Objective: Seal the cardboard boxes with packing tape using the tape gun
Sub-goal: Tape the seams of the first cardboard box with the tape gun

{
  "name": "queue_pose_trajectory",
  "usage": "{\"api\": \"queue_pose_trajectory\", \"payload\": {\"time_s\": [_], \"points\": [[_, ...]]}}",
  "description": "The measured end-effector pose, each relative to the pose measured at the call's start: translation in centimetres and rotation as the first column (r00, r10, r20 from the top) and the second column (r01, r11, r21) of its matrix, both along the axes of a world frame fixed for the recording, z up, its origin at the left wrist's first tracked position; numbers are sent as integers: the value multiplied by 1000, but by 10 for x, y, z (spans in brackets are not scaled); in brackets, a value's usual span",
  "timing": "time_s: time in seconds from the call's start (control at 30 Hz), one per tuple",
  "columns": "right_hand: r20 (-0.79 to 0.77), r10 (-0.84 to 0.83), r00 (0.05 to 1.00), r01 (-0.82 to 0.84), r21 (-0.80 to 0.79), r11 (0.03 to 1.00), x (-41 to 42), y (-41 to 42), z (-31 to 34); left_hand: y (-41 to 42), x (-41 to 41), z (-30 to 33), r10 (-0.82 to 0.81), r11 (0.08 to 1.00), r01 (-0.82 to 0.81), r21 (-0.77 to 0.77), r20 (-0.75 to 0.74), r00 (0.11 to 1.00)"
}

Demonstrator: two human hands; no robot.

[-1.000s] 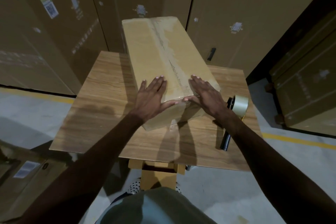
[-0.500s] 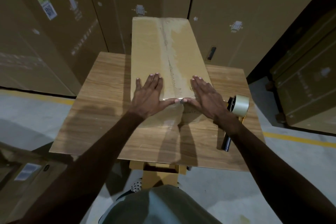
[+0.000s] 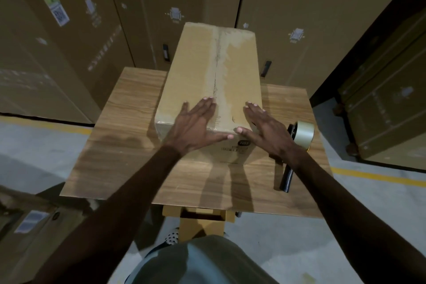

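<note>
A long cardboard box lies lengthwise on the small wooden table, with clear tape running along its top centre seam. My left hand rests flat on the box's near end, left of the seam, fingers straight. My right hand lies flat on the near right corner, its thumb almost meeting the left thumb at the near edge. The tape gun, with a roll of clear tape and a black handle, lies on the table right of the box, partly hidden by my right wrist.
Tall stacked cardboard cartons form a wall behind the table and on the right. Another carton sits on the floor at lower left. Yellow floor lines run past both sides. The table stands on a yellow base.
The box has turned clockwise to lie straight along the table. Both hands stayed flat on its near end and moved with it.
</note>
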State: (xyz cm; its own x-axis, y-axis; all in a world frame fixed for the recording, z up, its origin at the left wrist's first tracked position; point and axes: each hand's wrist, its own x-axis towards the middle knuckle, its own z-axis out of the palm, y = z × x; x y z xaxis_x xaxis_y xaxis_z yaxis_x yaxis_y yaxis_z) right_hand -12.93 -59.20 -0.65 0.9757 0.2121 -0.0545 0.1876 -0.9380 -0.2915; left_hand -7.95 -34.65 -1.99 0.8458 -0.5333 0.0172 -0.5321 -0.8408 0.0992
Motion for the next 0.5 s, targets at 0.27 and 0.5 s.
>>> {"api": "queue_pose_trajectory", "payload": {"time_s": [0.27,0.5], "points": [[57,49,997,-53,69,996,-10,41,-20,43,20,-23,-149,989,143,43,193,970],[77,263,962,-273,246,930,23,34,-17,86,36,4,-160,987,158,-41,-52,986]]}}
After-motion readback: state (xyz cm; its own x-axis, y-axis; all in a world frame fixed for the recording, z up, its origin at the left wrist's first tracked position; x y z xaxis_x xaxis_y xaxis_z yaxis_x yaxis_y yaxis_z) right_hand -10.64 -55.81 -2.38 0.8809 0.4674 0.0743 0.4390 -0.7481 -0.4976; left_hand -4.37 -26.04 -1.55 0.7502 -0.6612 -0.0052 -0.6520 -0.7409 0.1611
